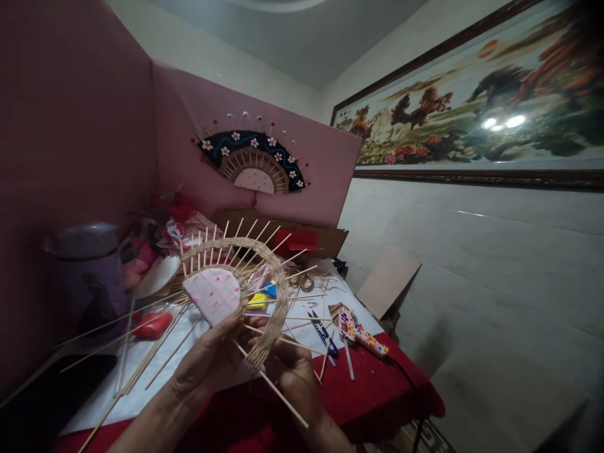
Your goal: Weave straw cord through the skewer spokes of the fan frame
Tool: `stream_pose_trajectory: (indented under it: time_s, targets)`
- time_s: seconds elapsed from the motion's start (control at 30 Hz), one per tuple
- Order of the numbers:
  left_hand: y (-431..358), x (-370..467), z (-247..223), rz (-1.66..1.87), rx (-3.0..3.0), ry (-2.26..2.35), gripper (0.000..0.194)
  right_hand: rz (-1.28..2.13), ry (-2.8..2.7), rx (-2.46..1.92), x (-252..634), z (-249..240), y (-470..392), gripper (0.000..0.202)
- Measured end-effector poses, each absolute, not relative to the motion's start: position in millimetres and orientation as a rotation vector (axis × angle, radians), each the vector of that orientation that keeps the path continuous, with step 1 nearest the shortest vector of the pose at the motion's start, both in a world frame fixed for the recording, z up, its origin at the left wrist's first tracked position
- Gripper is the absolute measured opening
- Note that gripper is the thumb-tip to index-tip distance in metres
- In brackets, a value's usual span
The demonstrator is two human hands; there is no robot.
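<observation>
My left hand (207,362) grips a half-made fan (274,308) near its base, fingers closed around it. The fan has a white half-round centre with red spots (216,296), thin wooden sticks spreading outward, and a band of woven twine around them. My right hand (292,371) is closed at the lower end of the twine band, with fingers partly hidden behind it. Whether it also pinches a loose strand of twine I cannot tell. One stick juts out between the hands toward me.
A finished fan with flowers (255,151) hangs on the pink board. Blue thread snips (323,336) and a flower-patterned glue gun (356,333) lie at the right on the red tablecloth (377,402). Loose sticks (155,346), a red packet (153,325) and a purple container (89,277) are at the left.
</observation>
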State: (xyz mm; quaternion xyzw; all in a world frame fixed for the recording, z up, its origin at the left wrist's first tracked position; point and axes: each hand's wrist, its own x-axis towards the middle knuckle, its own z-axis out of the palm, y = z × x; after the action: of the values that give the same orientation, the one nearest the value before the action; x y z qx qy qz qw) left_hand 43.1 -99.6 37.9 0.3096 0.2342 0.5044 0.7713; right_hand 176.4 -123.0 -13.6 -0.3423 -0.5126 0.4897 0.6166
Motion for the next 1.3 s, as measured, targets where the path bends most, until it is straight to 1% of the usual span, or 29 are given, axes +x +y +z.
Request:
stream_pose_trajectory:
  time_s: [0.1, 0.23, 0.37, 0.5, 0.63, 0.8, 0.9, 1.1, 1.3]
  targets:
    - [-101, 44, 39, 1.069, 0.717, 0.472, 0.022, 1.218, -1.076, -0.749, 174, -18, -124, 0.024]
    - [-101, 46, 38, 1.116, 0.698, 0.439, 0.023, 1.173, -0.999, -0.820, 174, -22, -129, 0.024]
    - [-99, 47, 38, 1.103, 0.716, 0.437, 0.034, 1.130, -0.992, -0.841, 174, -24, -139, 0.021]
    - [-98, 46, 37, 1.041, 0.703, 0.357, 0.040, 1.118, -1.000, -0.841, 172, -24, -149, 0.019]
    - [-98, 46, 33, 0.988, 0.738, 0.361, 0.051, 1.115, -0.953, -0.848, 167, -27, -154, 0.023]
    - [-98, 47, 33, 0.952, 0.758, 0.354, 0.057, 1.211, -0.795, -0.900, 156, -28, -160, 0.028]
    - [-99, 47, 36, 0.999, 0.765, 0.354, 0.059, 1.276, -0.760, -0.913, 151, -26, -164, 0.031]
    - [-99, 49, 34, 1.025, 0.842, 0.456, 0.059, 1.139, -0.904, -0.918, 152, -25, -169, 0.029]
    - [-95, 49, 26, 1.045, 0.893, 0.507, 0.061, 1.158, -0.963, -0.966, 156, -16, -171, 0.033]
